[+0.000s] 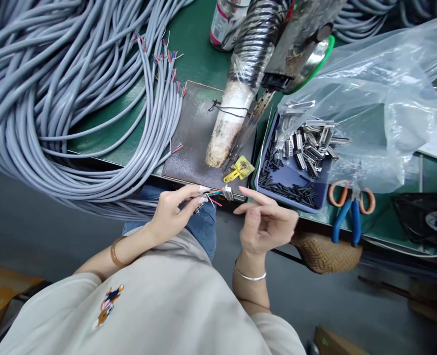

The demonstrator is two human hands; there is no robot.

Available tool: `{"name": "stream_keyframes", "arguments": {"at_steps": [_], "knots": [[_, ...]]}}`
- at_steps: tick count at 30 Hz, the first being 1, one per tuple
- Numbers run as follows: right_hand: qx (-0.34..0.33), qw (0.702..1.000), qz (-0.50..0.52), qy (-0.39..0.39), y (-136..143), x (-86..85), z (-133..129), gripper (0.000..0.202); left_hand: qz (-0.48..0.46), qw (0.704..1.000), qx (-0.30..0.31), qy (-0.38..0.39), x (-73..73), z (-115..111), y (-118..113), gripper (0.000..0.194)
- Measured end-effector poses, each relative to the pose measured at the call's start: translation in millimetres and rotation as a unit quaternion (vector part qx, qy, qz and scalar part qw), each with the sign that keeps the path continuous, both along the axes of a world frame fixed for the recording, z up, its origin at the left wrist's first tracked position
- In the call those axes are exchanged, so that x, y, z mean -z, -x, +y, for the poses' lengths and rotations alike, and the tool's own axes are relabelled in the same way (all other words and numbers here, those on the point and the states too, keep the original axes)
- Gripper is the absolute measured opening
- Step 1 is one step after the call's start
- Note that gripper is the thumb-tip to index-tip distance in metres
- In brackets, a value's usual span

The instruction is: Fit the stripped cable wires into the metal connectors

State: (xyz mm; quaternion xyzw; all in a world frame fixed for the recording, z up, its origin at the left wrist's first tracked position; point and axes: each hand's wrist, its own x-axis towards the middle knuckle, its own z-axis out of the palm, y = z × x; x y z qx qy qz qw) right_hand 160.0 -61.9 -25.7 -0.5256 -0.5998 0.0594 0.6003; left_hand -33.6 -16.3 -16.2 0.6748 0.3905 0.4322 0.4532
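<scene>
My left hand (176, 209) pinches the end of a cable at the table's front edge. Thin coloured wires (215, 193) fan out from the pinch, several of them running to a small metal multi-pin connector (228, 193). A few red and dark wires hang loose below. To the right of the connector is my right hand (266, 222), index finger stretched towards it and the other fingers loosely bent, with nothing visible in them. A yellow clip-like piece (235, 172) lies on the dark board (192, 133) just beyond the connector.
Grey cables (155, 123) with stripped ends pile up at left. A taped duct (228, 118) and a soldering iron (253, 118) hang over the board. Right of it sit a blue tray (320, 199) of connectors and black sleeves, a plastic bag (403, 108), and pliers (346, 219).
</scene>
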Motion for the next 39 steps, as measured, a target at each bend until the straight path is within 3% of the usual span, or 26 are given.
{"name": "stream_keyframes", "arguments": {"at_steps": [3,6,8,12,21,27,31,34,36,39], "knots": [[-0.032,0.995,-0.07,0.063,2.1,-0.6,-0.7,0.008,-0.058,0.983,0.094,0.147,-6.5,5.4,6.1,0.025],[-0.028,0.989,-0.073,0.129,6.5,-4.9,3.8,0.01,-0.065,0.971,0.138,0.183,-10.7,8.0,10.5,0.027],[-0.039,0.984,-0.043,0.171,9.3,-8.4,7.9,0.01,-0.042,0.977,0.144,0.151,-12.2,7.8,11.3,0.026],[-0.059,0.974,0.003,0.221,11.5,-12.1,12.6,0.011,-0.01,0.99,0.141,-0.014,-13.3,6.4,9.3,0.025],[-0.049,0.966,0.042,0.251,10.5,-16.6,10.0,0.016,0.066,0.971,0.092,-0.21,-6.6,3.9,-1.9,0.009],[-0.066,0.957,0.104,0.261,12.3,-17.4,10.7,0.018,0.052,0.963,0.101,-0.244,-6.1,6.8,-4.3,0.011],[-0.109,0.935,0.192,0.277,13.8,-22.5,11.9,0.022,-0.005,0.98,0.112,-0.161,-6.5,7.9,-7.4,0.01],[-0.135,0.918,0.226,0.296,15.7,-26.0,10.9,0.027,-0.049,0.994,0.102,-0.006,-5.8,9.3,-10.6,0.007],[-0.101,0.93,0.196,0.295,16.6,-25.2,9.3,0.026,-0.074,0.987,0.092,0.109,-5.7,10.8,-12.0,0.01],[0.033,0.973,0.095,0.207,15.9,-18.8,6.5,0.018,-0.118,0.963,0.077,0.228,-6.8,13.9,-12.8,0.02]]}}
